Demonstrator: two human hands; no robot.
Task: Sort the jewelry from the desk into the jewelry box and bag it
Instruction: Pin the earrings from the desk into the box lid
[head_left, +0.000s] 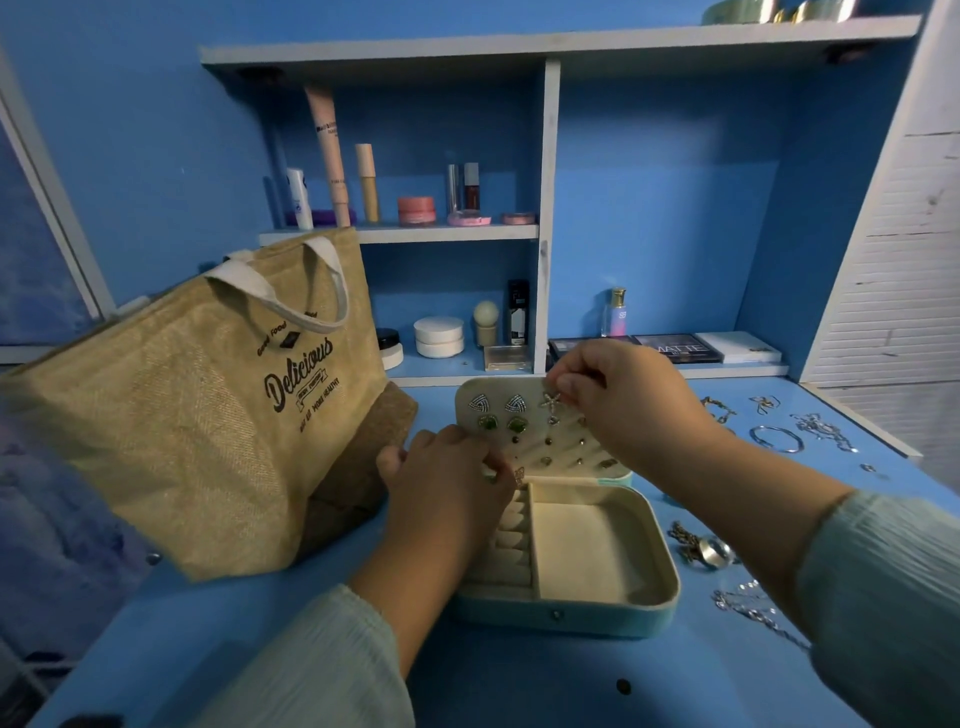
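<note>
An open jewelry box (597, 605) with a cream lining lies on the blue desk. Its raised lid (540, 441) carries several stud earrings. My right hand (623, 400) pinches a star-shaped earring (550, 401) against the lid's top row. My left hand (452, 488) grips the lid's lower left edge, fingers closed on it. A tan jute bag (197, 415) printed "Delicious" stands to the left of the box. Loose chains (826, 431), a bangle (776, 439) and a ring on a chain (714, 551) lie on the desk to the right.
Behind the box a shelf unit (545, 208) holds cosmetics, jars and palettes. A brown woven pouch (363, 467) lies between the bag and the box. A silver necklace (753, 613) lies by my right sleeve. The desk's right edge runs near the chains.
</note>
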